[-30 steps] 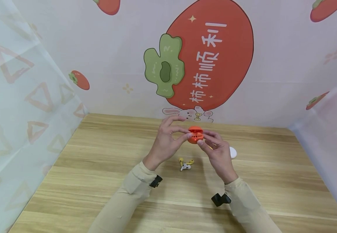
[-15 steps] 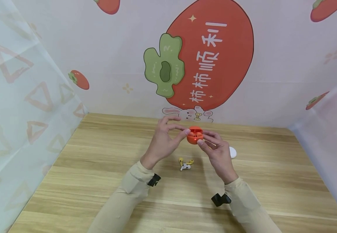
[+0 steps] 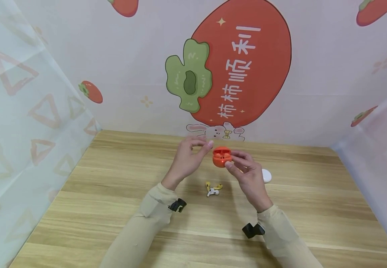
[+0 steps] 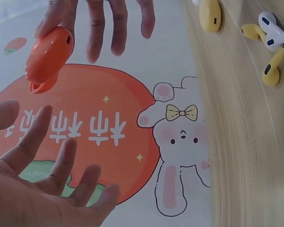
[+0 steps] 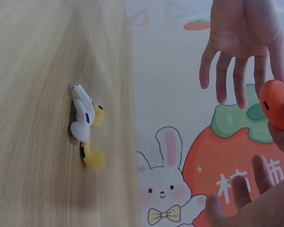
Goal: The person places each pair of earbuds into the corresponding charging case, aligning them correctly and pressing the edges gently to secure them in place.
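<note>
An orange earbud case [image 3: 222,158] is held up above the table with its lid raised. Orange earbuds appear to sit inside it, seen small in the head view. My right hand [image 3: 251,179] pinches the case at its right side between thumb and fingers. To the left of the case is my left hand [image 3: 186,160], apart from it and holding nothing; its fingers look spread and relaxed in the left wrist view. Below the hands, yellow earbuds [image 5: 94,160] and a white earbud [image 5: 82,113] lie close together on the wooden table.
A white rounded case [image 3: 266,175] lies on the table beyond my right hand. Near it is a yellow case [image 4: 209,16], mostly hidden by that hand in the head view. A printed cloth wall [image 3: 139,74] stands along the table's back edge.
My left hand has let go of the orange case and moved away to the left. The case, in my right hand, has shifted slightly left and down.
</note>
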A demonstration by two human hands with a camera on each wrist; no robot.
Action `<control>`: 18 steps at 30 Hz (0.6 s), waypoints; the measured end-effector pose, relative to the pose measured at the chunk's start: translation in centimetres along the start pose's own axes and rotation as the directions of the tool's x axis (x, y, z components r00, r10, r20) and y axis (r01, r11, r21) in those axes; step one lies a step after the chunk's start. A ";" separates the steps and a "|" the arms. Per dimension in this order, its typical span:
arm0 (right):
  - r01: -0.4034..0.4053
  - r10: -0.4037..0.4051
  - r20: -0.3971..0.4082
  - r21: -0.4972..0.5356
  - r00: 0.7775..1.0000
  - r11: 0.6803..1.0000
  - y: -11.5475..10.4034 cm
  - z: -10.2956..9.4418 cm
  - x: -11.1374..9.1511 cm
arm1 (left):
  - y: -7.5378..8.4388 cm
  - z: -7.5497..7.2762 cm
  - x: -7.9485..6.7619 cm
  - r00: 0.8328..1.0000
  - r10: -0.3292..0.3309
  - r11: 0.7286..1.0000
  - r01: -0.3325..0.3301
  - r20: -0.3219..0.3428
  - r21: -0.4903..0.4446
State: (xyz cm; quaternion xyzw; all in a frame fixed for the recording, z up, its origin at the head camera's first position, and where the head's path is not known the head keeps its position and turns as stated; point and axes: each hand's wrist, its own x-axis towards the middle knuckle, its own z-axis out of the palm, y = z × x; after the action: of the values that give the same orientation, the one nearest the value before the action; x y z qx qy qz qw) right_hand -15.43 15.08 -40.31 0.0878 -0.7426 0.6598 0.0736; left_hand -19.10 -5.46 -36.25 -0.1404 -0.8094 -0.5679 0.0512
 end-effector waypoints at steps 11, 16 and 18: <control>0.052 -0.052 0.032 0.009 0.998 0.999 0.1 0.1 -0.2 | 0.0 -0.1 0.4 0.987 -0.087 0.994 0.096 0.134 -0.061; 0.054 -0.054 0.053 -0.007 0.997 0.999 0.1 0.2 -0.3 | 0.0 -0.2 0.4 0.967 -0.167 0.981 0.183 0.195 -0.066; 0.052 -0.051 0.057 -0.013 0.997 0.999 0.1 0.2 -0.3 | 0.0 -0.3 0.4 0.959 -0.189 0.975 0.210 0.213 -0.079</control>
State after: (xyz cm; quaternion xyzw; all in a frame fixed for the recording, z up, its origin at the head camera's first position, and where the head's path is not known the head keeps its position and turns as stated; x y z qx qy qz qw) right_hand -15.18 14.94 -40.52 0.1251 -0.7467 0.6495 0.0702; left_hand -19.50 -5.65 -36.05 -0.1179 -0.7908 -0.5927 -0.0967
